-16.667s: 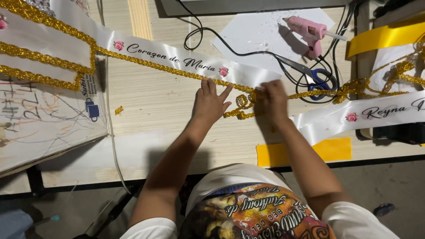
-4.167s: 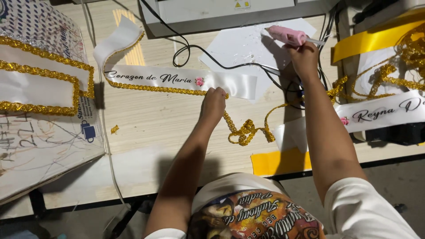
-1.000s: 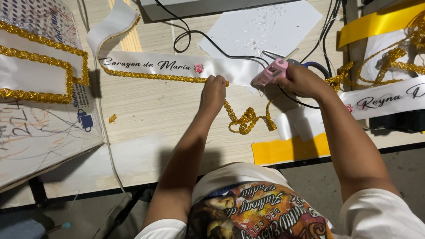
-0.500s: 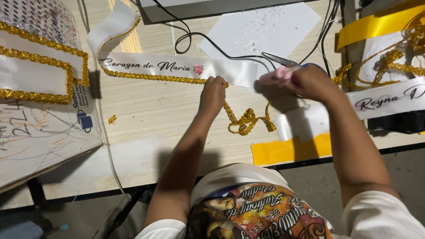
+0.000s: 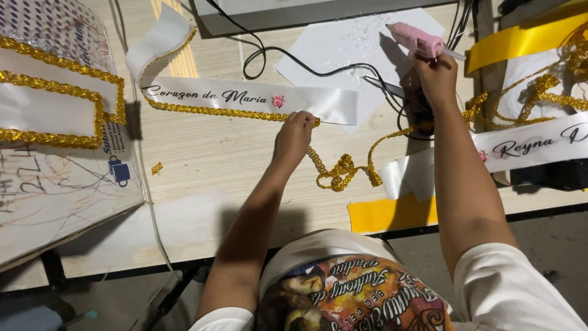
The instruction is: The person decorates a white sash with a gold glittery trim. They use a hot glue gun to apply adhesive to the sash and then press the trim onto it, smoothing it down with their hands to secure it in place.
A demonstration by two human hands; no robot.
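Left hand: my left hand [image 5: 294, 136] is curled shut, pinching the gold braided trim [image 5: 343, 171] against the lower edge of the white satin sash [image 5: 245, 98]; the fingertips are folded under, so I cannot see the exact grip.
Right hand: my right hand [image 5: 436, 76] is closed around the pink glue gun [image 5: 416, 40], lifted well away to the right of the left hand; the gun's handle is hidden inside the fist and only the barrel shows.
Sash: it stretches left from the left hand across the wooden surface [image 5: 208, 153], script lettering and a small pink rose on it, and its far end curls up out of flat.
Trim: glued along the sash's lower edge to the left of the left hand; to the right it falls loose in a tangled heap, then trails on under my right forearm, where I lose it.
Cable: a black cable [image 5: 318, 64] loops beyond the sash over a white paper sheet [image 5: 349, 46].
Further right: a second white sash [image 5: 539, 144] and a yellow ribbon [image 5: 527, 40], both cut off by the frame edge.
Far left: a white panel with gold border [image 5: 55, 104], partly out of view.
Near edge: a yellow piece [image 5: 392, 211], half covered by my right arm.
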